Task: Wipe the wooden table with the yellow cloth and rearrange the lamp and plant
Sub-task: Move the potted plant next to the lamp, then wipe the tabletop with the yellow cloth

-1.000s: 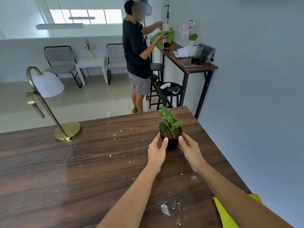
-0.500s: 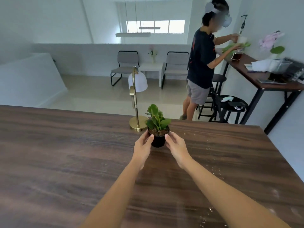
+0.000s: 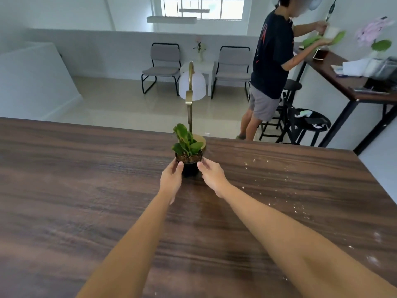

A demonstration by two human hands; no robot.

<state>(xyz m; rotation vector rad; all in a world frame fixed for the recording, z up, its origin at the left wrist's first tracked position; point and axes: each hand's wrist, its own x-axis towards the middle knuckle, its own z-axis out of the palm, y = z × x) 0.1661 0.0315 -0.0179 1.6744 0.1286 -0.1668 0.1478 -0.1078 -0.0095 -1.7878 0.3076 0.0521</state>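
A small green plant (image 3: 186, 141) in a black pot (image 3: 189, 168) stands on the dark wooden table (image 3: 86, 190), near its far edge. My left hand (image 3: 170, 179) grips the pot's left side and my right hand (image 3: 211, 176) grips its right side. Right behind the plant stands the brass lamp (image 3: 190, 100) with a white dome shade; the plant hides part of its round base. White crumbs (image 3: 285, 186) are scattered over the table's right part. The yellow cloth is out of view.
Beyond the table, a person (image 3: 270, 67) in a dark shirt wipes at a high narrow table (image 3: 343, 82) on the right, beside black stools (image 3: 309, 123). Two grey chairs (image 3: 163, 65) and a small white table stand by the far wall.
Both hands have carried the plant leftward along the table, from its right end to a spot just in front of the lamp's base. The view turned left, and the yellow cloth left the frame.
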